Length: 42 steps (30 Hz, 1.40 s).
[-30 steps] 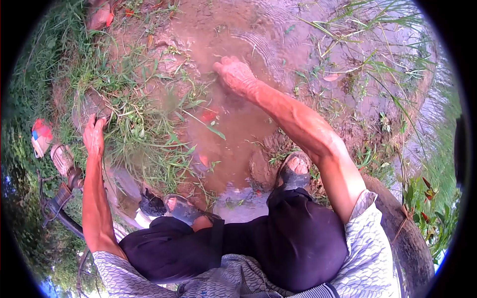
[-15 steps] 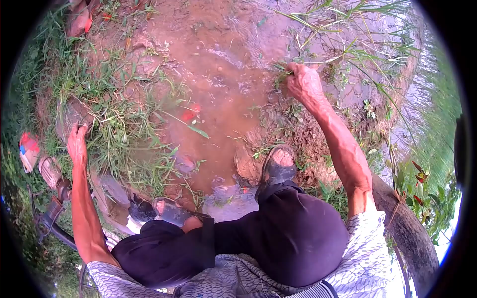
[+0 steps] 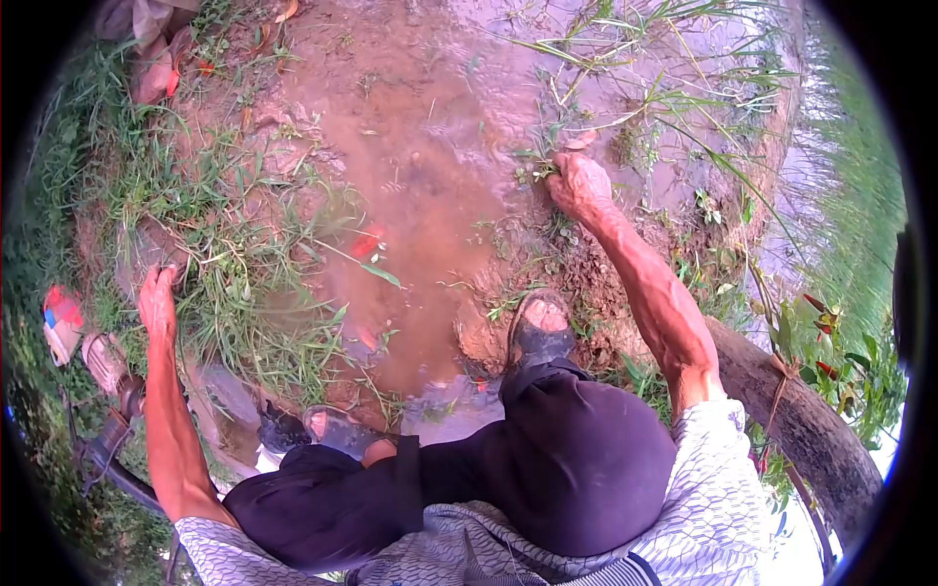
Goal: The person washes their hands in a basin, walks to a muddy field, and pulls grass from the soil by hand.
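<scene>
My right hand (image 3: 580, 186) is closed low over the muddy bank, with small green weeds (image 3: 532, 170) at its fingertips. Long grass blades (image 3: 674, 103) arch beyond it. On the other side, my left hand (image 3: 158, 301) reaches down to the edge of a grass clump (image 3: 244, 264), its fingers bent together beside a grey-brown patch (image 3: 142, 256). What those fingers grip, if anything, is hidden. Brown shallow water (image 3: 415, 234) lies between the two hands. My sandalled right foot (image 3: 542, 327) is planted by the wet mud clods (image 3: 611, 273).
A thick log or branch (image 3: 796, 420) slants along the right side. My other sandal (image 3: 342, 430) is at the water's near edge. Toward the left are a red-and-white item (image 3: 62, 327) and a dark long-handled object (image 3: 103, 444). Orange-red bits (image 3: 367, 241) show in the water.
My right hand has come slightly nearer and lower, with green weeds still at its fingers. The left hand stays by the grass clump. The whole view has shifted a little.
</scene>
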Each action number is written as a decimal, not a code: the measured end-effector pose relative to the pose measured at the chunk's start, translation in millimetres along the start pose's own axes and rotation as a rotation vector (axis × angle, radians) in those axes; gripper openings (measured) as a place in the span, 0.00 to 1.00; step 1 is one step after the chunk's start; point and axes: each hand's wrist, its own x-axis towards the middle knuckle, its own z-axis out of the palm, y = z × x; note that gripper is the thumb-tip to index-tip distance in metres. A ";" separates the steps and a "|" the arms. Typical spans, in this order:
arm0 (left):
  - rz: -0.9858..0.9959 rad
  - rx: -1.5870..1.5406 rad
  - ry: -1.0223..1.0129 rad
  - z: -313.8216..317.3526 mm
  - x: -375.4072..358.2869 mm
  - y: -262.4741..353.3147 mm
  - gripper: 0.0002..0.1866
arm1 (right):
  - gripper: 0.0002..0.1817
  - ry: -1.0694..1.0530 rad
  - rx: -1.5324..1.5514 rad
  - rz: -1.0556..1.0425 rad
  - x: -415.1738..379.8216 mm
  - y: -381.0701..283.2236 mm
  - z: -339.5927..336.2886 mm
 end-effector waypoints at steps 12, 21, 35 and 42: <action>0.009 -0.016 0.002 3.7 -0.4 3.1 0.41 | 0.10 -0.392 0.968 0.078 -41.5 -32.5 -9.3; 0.028 0.016 0.015 0.5 -5.1 11.5 0.39 | 0.07 -0.004 0.326 -0.371 4.9 -71.3 -30.2; 0.014 0.049 0.053 7.6 7.8 -5.5 0.43 | 0.07 0.046 -0.167 -0.303 56.8 0.5 -13.3; -0.040 0.065 -0.045 -1.6 2.4 15.3 0.43 | 0.08 0.046 0.094 -0.519 15.9 -22.2 -15.2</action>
